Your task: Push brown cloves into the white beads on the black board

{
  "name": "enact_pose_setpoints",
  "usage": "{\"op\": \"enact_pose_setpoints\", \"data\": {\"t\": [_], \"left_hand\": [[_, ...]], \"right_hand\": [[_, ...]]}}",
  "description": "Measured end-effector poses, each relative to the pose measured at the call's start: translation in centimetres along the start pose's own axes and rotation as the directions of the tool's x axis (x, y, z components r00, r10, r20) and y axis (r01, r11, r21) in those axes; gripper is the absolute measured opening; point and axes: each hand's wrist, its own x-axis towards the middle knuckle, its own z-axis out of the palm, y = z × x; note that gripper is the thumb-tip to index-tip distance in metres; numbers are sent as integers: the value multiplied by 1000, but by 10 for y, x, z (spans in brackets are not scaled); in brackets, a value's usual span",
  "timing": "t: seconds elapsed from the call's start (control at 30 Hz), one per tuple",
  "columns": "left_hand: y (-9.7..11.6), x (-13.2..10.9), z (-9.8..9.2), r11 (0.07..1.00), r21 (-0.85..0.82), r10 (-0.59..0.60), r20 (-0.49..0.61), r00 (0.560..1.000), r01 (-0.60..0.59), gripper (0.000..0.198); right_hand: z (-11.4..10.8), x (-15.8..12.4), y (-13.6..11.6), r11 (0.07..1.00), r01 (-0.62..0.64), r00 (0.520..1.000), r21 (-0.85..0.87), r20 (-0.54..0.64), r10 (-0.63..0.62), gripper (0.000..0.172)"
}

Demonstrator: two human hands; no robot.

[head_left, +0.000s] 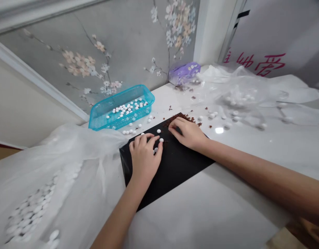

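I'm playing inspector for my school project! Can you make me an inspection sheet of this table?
Surface: white tabletop, with a black sheet on it.
Job's things: white round pellets; brown crumbs.
Grips: left hand among pellets; right hand beside crumbs.
Clutter: blue plastic basket holding pellets; clear plastic bag; cloudy plastic bag; purple bag.
Cables: nothing seen.
Surroundings: blossom wallpaper; red characters.
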Motion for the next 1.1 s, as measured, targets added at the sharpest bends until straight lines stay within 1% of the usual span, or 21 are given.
{"op": "enact_pose_setpoints", "data": {"t": [0.1,0.17,0.2,0.27,0.33,0.4,0.5,0.53,0.57,0.67,0.73,0.9,1.1], "left_hand": [[2,13,10,1000,-18,-12,50,999,13,14],[4,12,10,999,-51,-10,13,1000,11,12],[5,8,8,998,-62,0,-21,1000,-1,11],[9,-4,1,997,-73,35,-68,997,-40,10],[12,-20,-8,994,-72,74,-58,996,-78,11],[13,-34,-13,994,-76,79,-10,997,-80,12],[8,-45,-13,989,-145,-8,104,995,23,14],[6,-47,-11,982,-177,-42,142,989,67,14],[4,-47,-10,972,-208,-71,171,983,106,15],[0,-46,-6,948,-273,-109,211,971,166,14],[-1,-45,-5,939,-294,-118,215,970,179,14],[-1,-46,-6,936,-303,-115,214,970,178,15],[1,-46,-5,935,-309,-113,203,973,173,16]], "right_hand": [[0,1,-3,991,12,1000,134,-25,-8,9],[0,2,-7,962,-32,999,270,-12,37,8],[0,2,-9,933,-82,997,351,19,80,8],[-1,3,-14,838,-214,976,501,152,158,8],[-4,4,-18,733,-339,929,590,333,161,9],[-9,5,-20,661,-425,867,618,489,100,9],[-15,5,-20,606,-538,757,585,653,42,8],[-16,4,-20,603,-563,727,566,685,36,9],[-17,3,-20,605,-572,712,554,701,31,9],[-17,1,-20,635,-529,721,563,692,-14,8],[-16,0,-22,661,-497,723,563,689,-44,7],[-16,-1,-28,716,-468,697,519,714,-62,9],[-13,-4,-29,731,-443,705,518,705,-72,10]]}}
